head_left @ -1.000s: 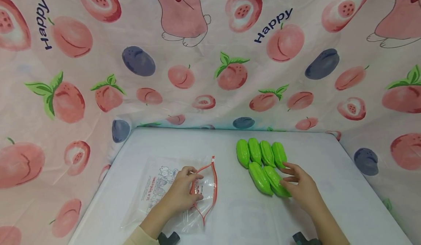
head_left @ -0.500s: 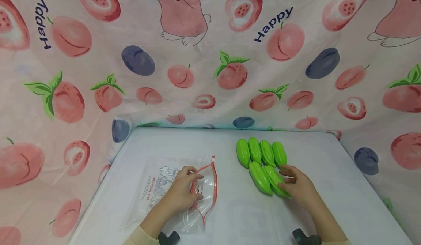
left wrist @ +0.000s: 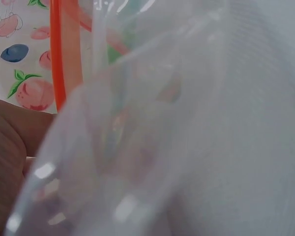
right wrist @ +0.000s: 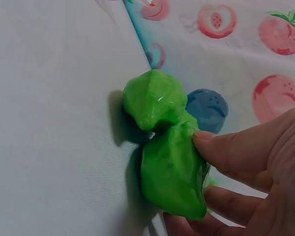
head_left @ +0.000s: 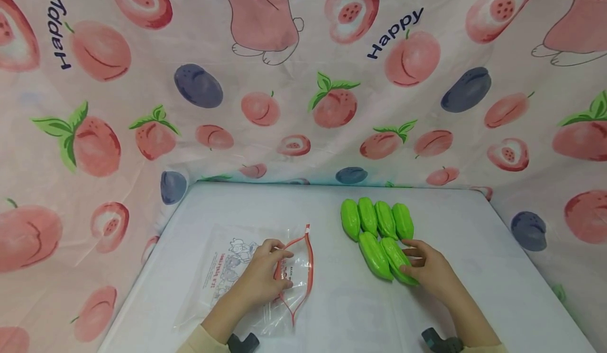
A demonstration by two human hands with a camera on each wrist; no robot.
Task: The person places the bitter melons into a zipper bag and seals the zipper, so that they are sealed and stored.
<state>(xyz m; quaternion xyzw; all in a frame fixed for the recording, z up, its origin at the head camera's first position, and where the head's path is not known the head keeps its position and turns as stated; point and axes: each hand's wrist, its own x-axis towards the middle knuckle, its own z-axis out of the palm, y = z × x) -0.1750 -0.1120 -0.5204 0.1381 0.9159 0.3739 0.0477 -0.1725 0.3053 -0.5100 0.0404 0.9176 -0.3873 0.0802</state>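
Reads "Happy" on the fruit-print cloth behind the desk, in dark blue letters with a capital H. There, right of centre, slants upward from left to right, just above and left of a pink peach. At far left, repeats "Happy" on the cloth, running nearly upright from the H at the bottom to the y at the top, beside another peach. On the clear plastic bag, shows red lettering turned sideways next to finer print, both too small to make out. Near the bag's orange-edged mouth, shows more red and dark marks, likewise unreadable.
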